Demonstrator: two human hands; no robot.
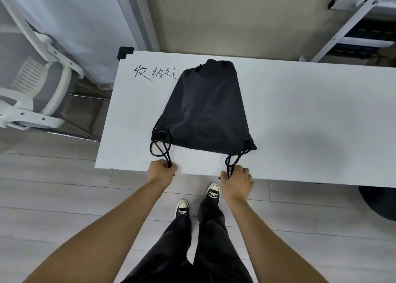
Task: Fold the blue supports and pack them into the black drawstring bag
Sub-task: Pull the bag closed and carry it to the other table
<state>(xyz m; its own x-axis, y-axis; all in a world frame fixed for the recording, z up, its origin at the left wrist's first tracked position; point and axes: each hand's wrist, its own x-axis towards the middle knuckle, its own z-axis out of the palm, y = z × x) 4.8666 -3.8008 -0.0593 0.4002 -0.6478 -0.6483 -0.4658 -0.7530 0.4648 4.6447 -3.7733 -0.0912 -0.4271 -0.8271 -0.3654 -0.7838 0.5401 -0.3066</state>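
Observation:
The black drawstring bag (203, 109) lies flat on the white table (300, 115), its narrow gathered end pointing away from me and its wide end toward me. Black cords loop out of both near corners. My left hand (161, 171) grips the left cord (160, 148) at the table's front edge. My right hand (236, 181) grips the right cord (235, 156) just beyond the same edge. No blue supports show anywhere in view.
Handwritten black characters (155, 72) mark the table left of the bag. A white chair (36, 89) stands at the left, a white metal rack (362, 21) at the back right, a dark round object (381, 201) under the table at the right. My feet stand on grey plank floor.

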